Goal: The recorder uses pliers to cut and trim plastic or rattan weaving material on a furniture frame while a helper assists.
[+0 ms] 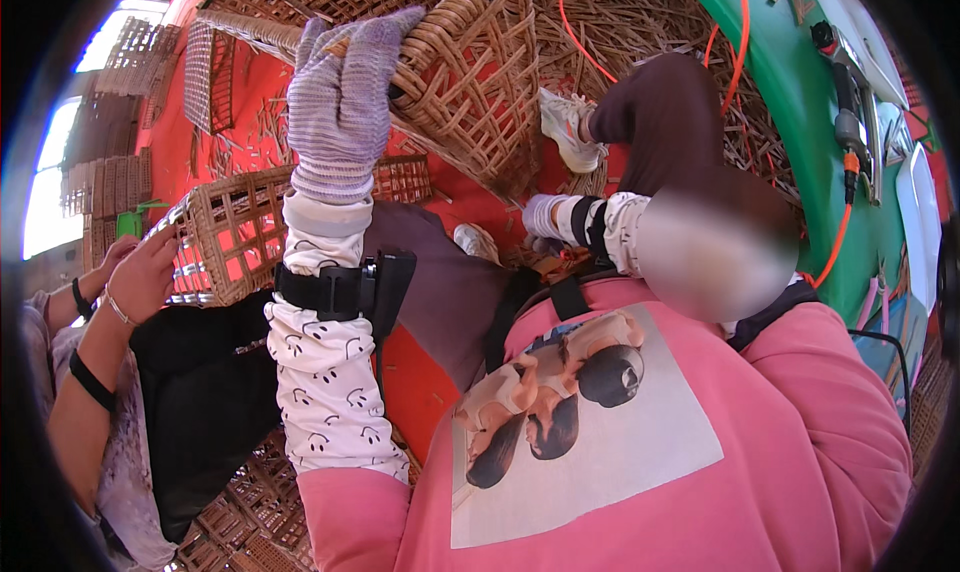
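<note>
The wicker basket [470,82] is gripped at its thick rim by the gloved left hand [340,97], above the red floor [470,197]. The right hand [545,217] is half hidden, its grip untellable. Weaving looks largely done; loose cane strips [640,17] remain. 1 co-worker's hand [145,272] holds another basket [230,232].

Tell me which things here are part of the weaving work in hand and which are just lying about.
In hand:
- large wicker basket, gripped at its rim
- left hand in a purple knit glove, on that rim
- right hand, gloved, low by the basket

Lying about:
- small open-weave basket, held by another person's hand
- loose cane strips
- orange cable
- green table
- stacked wicker panels
</note>
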Motion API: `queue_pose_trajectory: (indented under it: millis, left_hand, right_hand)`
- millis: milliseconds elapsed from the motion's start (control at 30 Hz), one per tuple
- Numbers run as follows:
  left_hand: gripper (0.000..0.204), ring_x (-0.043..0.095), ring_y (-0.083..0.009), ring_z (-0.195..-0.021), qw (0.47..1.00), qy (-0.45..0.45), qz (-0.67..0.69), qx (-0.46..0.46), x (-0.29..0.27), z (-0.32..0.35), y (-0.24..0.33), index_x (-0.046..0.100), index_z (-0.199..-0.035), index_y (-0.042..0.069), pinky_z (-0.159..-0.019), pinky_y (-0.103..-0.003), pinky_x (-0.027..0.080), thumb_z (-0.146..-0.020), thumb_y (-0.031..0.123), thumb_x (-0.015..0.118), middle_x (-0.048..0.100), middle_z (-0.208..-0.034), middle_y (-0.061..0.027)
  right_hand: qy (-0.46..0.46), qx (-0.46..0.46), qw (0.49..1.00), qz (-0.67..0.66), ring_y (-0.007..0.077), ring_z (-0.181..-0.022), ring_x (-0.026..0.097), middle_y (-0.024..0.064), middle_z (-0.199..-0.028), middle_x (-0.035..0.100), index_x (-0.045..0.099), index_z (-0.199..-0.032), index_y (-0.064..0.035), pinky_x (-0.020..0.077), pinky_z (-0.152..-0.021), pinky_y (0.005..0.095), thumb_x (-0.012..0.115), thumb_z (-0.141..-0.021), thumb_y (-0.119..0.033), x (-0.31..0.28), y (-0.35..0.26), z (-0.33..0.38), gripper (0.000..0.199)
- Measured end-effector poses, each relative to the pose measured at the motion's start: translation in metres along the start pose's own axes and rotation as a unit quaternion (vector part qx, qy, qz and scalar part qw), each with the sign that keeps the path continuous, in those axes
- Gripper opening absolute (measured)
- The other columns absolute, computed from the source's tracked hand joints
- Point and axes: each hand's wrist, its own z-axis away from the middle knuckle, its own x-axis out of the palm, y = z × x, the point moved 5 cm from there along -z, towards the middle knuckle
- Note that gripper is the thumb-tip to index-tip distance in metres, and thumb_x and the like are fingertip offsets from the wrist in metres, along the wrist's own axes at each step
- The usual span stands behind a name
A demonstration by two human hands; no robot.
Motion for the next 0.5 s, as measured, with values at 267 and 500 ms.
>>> queue_pose_trajectory:
  millis: [267, 500]
  left_hand:
    - [0.027, 0.058, -0.0199, -0.089, 0.991, -0.073, -0.07, -0.092, -0.027, 0.015, 0.016, 0.061, -0.101, 0.004, -0.097, -0.037, 0.032, -0.092, 0.013, 0.038, 0.063, -0.092, -0.0065]
    - [0.007, 0.058, -0.0218, -0.075, 0.989, 0.093, 0.072, -0.095, -0.02, 0.048, 0.031, 0.067, -0.077, 0.013, -0.101, -0.048, 0.028, -0.075, 0.014, 0.061, 0.059, -0.07, -0.0039]
  right_hand:
    - [0.102, -0.069, 0.992, -0.002, 0.0257, -0.082, 0.056, 0.014, -0.103, 0.058, 0.049, -0.114, -0.0035, 0.0445, -0.075, 0.0326, 0.036, -0.093, -0.022, -0.001, 0.018, -0.014, 0.03]
    - [0.037, -0.053, 0.997, 0.046, 0.0284, -0.094, 0.058, 0.0151, -0.107, 0.059, 0.041, -0.128, -0.0068, 0.0458, -0.084, 0.0345, 0.047, -0.079, -0.002, 0.018, 0.029, 0.0, 0.049]
